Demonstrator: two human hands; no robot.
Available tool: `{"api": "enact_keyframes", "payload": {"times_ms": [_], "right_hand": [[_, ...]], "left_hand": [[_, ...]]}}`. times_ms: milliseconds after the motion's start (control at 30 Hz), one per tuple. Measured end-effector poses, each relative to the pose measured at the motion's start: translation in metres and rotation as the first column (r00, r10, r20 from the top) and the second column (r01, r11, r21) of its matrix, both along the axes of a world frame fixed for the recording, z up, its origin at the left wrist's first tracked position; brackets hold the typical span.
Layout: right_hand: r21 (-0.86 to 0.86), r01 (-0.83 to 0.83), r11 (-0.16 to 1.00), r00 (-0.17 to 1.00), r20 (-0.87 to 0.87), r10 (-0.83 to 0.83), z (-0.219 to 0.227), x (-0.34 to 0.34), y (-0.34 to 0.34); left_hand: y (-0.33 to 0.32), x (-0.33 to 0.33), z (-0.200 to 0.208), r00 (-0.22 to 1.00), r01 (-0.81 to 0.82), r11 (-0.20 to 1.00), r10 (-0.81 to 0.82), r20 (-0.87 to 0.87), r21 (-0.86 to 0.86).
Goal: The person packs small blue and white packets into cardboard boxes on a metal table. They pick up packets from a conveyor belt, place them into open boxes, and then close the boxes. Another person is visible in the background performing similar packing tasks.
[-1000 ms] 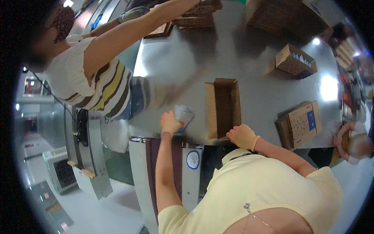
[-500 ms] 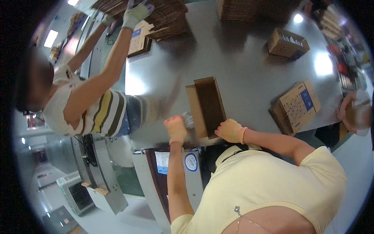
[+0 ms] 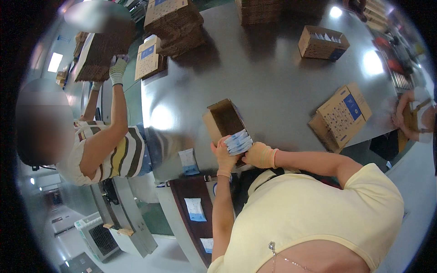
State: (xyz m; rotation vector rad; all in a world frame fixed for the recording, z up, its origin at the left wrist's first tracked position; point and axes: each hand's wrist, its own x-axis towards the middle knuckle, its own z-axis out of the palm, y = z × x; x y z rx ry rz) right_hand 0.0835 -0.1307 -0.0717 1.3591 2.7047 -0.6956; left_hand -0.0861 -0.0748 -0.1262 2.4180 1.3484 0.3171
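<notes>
"What's off to the left?"

"A co-worker (image 3: 120, 157) in a striped top, holding up a thick stack of brown cardboard (image 3: 101, 53). Lower down, a pale boxy unit (image 3: 96, 235) with a dark grille stands on the whitish floor (image 3: 168, 259)."

"And on the metal surface (image 3: 273, 91)?"

"Piled cartons (image 3: 181, 35) at the far left, more brown cardboard (image 3: 259, 11) along the far side, and printed flat cartons (image 3: 339, 116) with a blue panel on the right."

"Anyone beyond those?"

"Another person (image 3: 423, 113) near the right edge, blurred."
</notes>
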Motion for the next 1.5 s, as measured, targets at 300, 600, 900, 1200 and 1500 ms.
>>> {"api": "enact_keyframes", "payload": {"times_ms": [300, 600, 900, 1200, 1500], "right_hand": [[-0.008, 0.024, 1.0, 0.996, 0.087, -0.023, -0.002, -0.002, -0.008], [-0.002, 0.01, 1.0, 0.987, 0.163, -0.009, -0.004, -0.017, -0.013], [0.021, -0.045, 0.999, 0.985, 0.17, 0.041, 0.01, -0.02, -0.009], [0.007, -0.056, 0.998, 0.98, 0.19, 0.054, 0.0, -0.016, -0.012], [-0.001, -0.088, 0.996, 0.98, 0.178, 0.087, 0.0, -0.017, -0.008]], "left_hand": [[0.011, -0.008, 0.05, 0.988, 0.153, 0.927, -0.154, 0.025, -0.342], [0.029, 0.047, 0.041, 0.991, -0.032, 0.992, 0.015, -0.134, -0.125], [0.012, 0.038, 0.032, 0.994, -0.055, 0.825, -0.009, -0.11, -0.562], [-0.13, -0.176, 0.03, 0.728, -0.635, 0.773, 0.605, 0.323, -0.017], [-0.225, -0.303, 0.035, 0.425, -0.891, 0.418, 0.636, -0.644, -0.176]]}}
